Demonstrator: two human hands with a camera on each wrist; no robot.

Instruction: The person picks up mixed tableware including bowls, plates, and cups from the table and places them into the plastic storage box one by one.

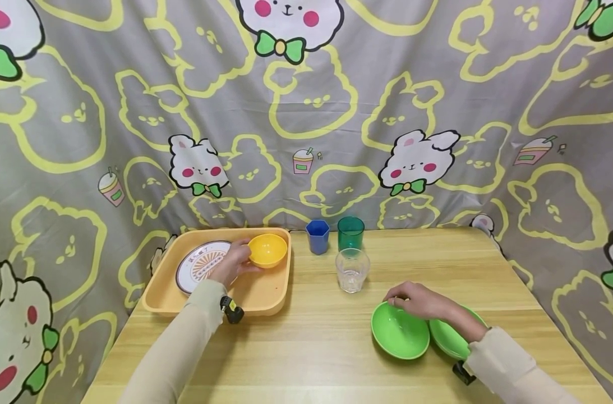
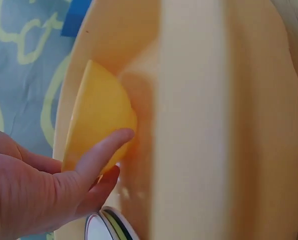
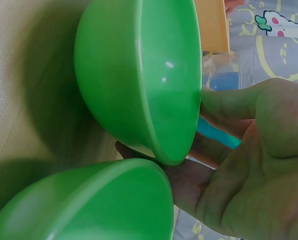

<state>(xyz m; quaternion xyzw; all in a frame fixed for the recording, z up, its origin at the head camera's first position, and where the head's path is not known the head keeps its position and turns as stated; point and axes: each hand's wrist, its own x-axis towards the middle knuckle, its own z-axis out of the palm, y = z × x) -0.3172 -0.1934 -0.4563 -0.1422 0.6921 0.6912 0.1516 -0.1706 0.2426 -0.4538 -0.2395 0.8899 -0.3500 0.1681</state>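
From here the work is looking part-done: at the table's [image 1: 306, 348] ten o'clock, a tray [image 1: 258, 293] is carrying a plate [image 1: 195, 273], and the left hand [image 1: 232, 264] is holding a yellow bowl [image 1: 268, 251] at the tray's two o'clock, fingers curling round its side. At three o'clock, the right hand [image 1: 414, 298] is pinching a green bowl [image 1: 400, 335] by its rim, fingers nearly closed; a second green bowl [image 1: 448, 340] is sitting just beside. Near twelve, a blue cup [image 1: 318, 238], teal cup [image 1: 350, 234] and clear cup [image 1: 353, 275] are standing outside, seemingly left to do.

This was a curtained-off tabletop space, its wider room hidden, as cartoon-print cloth [image 1: 306, 120] behind a wood-grain table [image 1: 306, 348] showed.
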